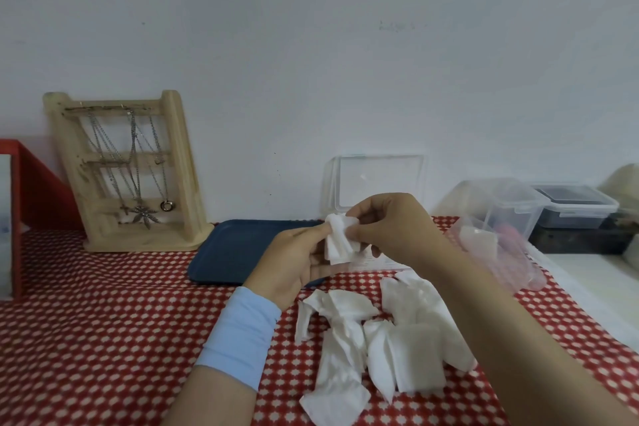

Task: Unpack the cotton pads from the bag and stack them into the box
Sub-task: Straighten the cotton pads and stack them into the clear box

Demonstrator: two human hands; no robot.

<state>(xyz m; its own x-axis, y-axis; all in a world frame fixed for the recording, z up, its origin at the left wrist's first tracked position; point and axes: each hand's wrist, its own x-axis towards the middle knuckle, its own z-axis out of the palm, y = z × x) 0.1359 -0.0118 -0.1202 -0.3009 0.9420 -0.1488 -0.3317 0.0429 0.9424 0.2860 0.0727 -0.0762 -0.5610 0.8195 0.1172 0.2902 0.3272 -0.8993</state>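
Note:
Both hands hold a small bunch of white cotton pads [340, 241] in the air above the table. My left hand [294, 261] grips the bunch from the left; my right hand [387, 223] pinches its top edge from the right. Several loose white cotton pads [377, 339] lie scattered on the red patterned cloth below. A clear plastic bag [498, 249] with pink print and some pads inside lies to the right. The clear box [378, 185] stands behind my hands with its lid up against the wall; its base is mostly hidden.
A dark blue tray [235, 252] lies left of the hands. A wooden jewellery stand [128, 169] with necklaces leans at the wall, a red frame [34, 190] at far left. Clear and dark lidded containers [539, 207] stand at the right on a white surface.

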